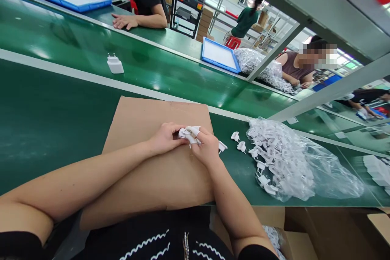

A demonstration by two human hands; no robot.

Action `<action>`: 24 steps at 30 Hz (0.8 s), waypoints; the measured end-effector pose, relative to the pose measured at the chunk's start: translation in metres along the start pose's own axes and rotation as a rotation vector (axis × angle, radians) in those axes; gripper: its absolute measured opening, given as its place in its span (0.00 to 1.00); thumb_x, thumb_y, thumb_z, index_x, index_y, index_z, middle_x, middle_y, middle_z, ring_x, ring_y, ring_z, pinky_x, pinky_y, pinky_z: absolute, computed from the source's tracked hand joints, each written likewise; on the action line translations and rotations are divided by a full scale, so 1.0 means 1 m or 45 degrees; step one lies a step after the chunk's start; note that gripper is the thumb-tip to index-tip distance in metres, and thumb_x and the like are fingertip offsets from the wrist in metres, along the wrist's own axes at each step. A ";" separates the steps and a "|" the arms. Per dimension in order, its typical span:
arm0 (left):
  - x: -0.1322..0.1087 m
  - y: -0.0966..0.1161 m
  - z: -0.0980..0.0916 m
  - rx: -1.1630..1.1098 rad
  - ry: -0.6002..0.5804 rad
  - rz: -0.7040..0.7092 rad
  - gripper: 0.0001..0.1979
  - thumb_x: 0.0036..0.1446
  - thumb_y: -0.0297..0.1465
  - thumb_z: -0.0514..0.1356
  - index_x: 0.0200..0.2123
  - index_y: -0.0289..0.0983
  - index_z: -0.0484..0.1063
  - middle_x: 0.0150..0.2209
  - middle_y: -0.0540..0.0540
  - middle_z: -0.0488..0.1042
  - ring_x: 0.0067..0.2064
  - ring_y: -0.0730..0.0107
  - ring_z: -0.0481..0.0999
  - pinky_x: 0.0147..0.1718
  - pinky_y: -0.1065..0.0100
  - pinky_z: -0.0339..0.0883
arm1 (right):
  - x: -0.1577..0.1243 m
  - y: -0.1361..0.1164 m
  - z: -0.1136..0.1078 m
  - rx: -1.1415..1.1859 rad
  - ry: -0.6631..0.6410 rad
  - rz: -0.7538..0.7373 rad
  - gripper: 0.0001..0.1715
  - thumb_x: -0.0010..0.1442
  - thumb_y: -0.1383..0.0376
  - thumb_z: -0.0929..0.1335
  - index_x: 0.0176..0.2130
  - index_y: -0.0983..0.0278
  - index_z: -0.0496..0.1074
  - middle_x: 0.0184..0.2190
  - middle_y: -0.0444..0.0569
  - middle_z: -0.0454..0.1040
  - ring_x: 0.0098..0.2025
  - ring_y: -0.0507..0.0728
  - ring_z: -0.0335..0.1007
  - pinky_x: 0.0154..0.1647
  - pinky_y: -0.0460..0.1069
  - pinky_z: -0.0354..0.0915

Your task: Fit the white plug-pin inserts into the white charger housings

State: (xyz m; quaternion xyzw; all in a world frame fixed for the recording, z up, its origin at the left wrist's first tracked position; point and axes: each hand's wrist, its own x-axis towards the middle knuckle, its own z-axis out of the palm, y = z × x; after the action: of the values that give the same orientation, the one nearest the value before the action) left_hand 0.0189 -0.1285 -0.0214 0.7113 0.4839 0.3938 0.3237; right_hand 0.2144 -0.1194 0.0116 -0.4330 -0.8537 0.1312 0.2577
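Above a brown cardboard sheet [158,178], both hands meet around a small white plastic part [184,133]. My left hand [167,137] pinches its left side between thumb and fingers. My right hand [206,145], with white covers on its thumb and fingertip, grips it from the right. The fingers hide much of the part. Just right of my right hand lies another white piece [222,146]. Loose white plug pieces [241,146] lie farther right, beside a clear plastic bag [286,158] full of similar pieces.
A white charger [115,64] sits on the green conveyor [146,71] beyond the cardboard. Across it are blue-rimmed trays [221,55] and a person's hand [124,21]. A metal frame [280,50] slants over the right side. White parts [378,170] lie at the far right.
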 end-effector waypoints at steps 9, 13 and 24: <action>-0.005 -0.009 0.005 0.187 0.090 0.212 0.25 0.62 0.42 0.62 0.59 0.39 0.68 0.50 0.41 0.76 0.49 0.53 0.75 0.50 0.55 0.67 | 0.005 -0.002 -0.007 -0.133 -0.124 -0.021 0.17 0.64 0.65 0.66 0.51 0.55 0.77 0.43 0.47 0.79 0.43 0.56 0.74 0.37 0.46 0.62; -0.009 0.001 0.003 0.389 0.059 0.326 0.16 0.67 0.38 0.57 0.55 0.38 0.69 0.52 0.41 0.75 0.49 0.54 0.75 0.47 0.56 0.67 | 0.005 -0.005 -0.010 -0.120 -0.111 -0.015 0.16 0.63 0.66 0.67 0.49 0.55 0.77 0.40 0.46 0.79 0.39 0.55 0.73 0.33 0.47 0.59; -0.007 0.006 -0.003 0.413 0.065 0.286 0.11 0.66 0.40 0.60 0.42 0.38 0.74 0.40 0.44 0.78 0.42 0.58 0.73 0.40 0.60 0.62 | 0.009 0.000 0.002 0.431 -0.050 0.294 0.16 0.56 0.67 0.71 0.45 0.56 0.81 0.32 0.43 0.74 0.31 0.52 0.68 0.32 0.45 0.59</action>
State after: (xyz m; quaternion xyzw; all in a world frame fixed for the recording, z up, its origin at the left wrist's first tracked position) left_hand 0.0176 -0.1373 -0.0168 0.7934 0.4667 0.3623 0.1463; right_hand 0.2086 -0.1119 0.0128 -0.4761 -0.7690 0.3097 0.2934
